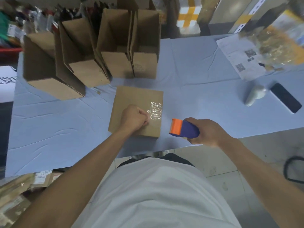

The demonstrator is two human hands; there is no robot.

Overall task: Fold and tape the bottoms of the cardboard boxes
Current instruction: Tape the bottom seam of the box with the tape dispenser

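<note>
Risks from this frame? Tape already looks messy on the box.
1. The clear tape strip on the flat brown cardboard box is wrinkled and short, so the seam may not hold.
2. The left hand seems to pinch the tape; lifting could peel it.
3. The right hand holds the orange-and-purple tape dispenser off the box, over the blue table cloth; loose tape might stick there.

Plain brown cardboard on the box [138, 111], with a crinkled patch of clear glossy tape [155, 112]. Pale blue cloth over the surface [197, 63]. Orange head and purple body on the tape dispenser [184, 128]. Black phone [285, 97]. White shirt [156, 195].
</note>
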